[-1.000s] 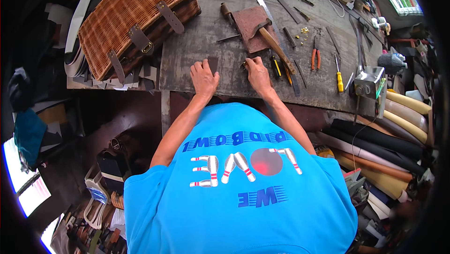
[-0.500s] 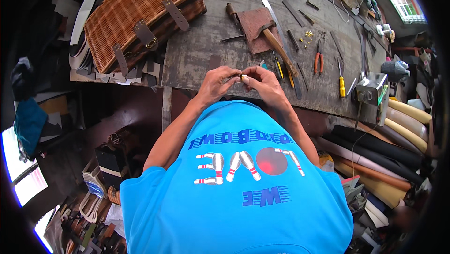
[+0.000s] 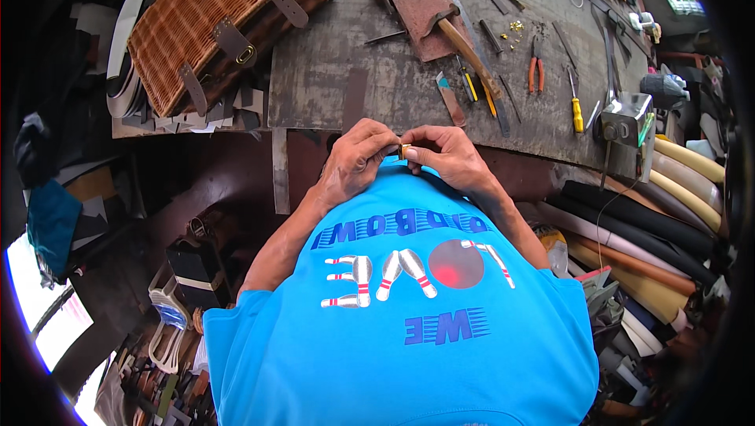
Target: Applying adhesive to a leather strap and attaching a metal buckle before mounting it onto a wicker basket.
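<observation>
Just off the bench's front edge, my two hands meet in front of the blue shirt. Between thumb and fingers, my right hand pinches a small brass-coloured metal fitting. My left hand is closed too, its fingertips pressed at the left side of the same fitting. The fingers cover much of the piece, so its exact kind cannot be made out. Beyond the hands, a dark leather strip and a blade-like tool lie on the bench.
A wicker case with leather straps stands at the left. A hammer rests on a reddish block. Farther right are orange-handled pliers, a yellow screwdriver, small brass pieces and a metal box. Material rolls lie below.
Both hands have come down toward the body with the brass fitting, off the bench edge. The strip and blade-like tool beyond them now show more fully. My view has shifted slightly.
</observation>
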Motion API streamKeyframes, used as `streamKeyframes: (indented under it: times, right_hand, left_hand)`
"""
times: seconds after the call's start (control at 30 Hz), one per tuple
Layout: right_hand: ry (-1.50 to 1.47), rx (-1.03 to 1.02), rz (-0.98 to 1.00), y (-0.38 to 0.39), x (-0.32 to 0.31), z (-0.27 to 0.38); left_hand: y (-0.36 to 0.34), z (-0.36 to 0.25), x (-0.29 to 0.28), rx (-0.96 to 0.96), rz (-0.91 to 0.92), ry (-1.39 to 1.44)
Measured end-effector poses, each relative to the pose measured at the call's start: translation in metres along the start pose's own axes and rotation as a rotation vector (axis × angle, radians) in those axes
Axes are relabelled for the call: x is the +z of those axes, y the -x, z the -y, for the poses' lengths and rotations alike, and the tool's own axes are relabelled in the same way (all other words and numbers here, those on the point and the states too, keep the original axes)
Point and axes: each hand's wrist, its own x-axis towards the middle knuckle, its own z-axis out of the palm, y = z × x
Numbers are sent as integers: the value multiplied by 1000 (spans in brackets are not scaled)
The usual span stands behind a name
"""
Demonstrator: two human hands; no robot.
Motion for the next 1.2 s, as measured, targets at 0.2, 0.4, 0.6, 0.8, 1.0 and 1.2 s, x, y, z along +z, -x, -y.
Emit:
streamKeyframes:
  times: [0.2,0.4,0.6,0.8,1.0,1.2]
  right_hand:
    - [-22,-12,-38,-2,11,-11]
    - [-123,-46,-156,-2,22,-5]
    - [89,40,-75,2,29,8]
    - [53,42,-93,-1,37,2]
    - [-27,73,-115,-13,42,-9]
    - [-72,80,-236,-40,34,-21]
  left_hand:
    - [7,0,-6,-154,25,137]
    - [10,-4,-15,-204,37,310]
    - [18,6,-28,-129,167,145]
    - [24,7,-30,-118,152,110]
    - [22,22,-38,-127,172,143]
    - [41,59,-31,-380,-6,156]
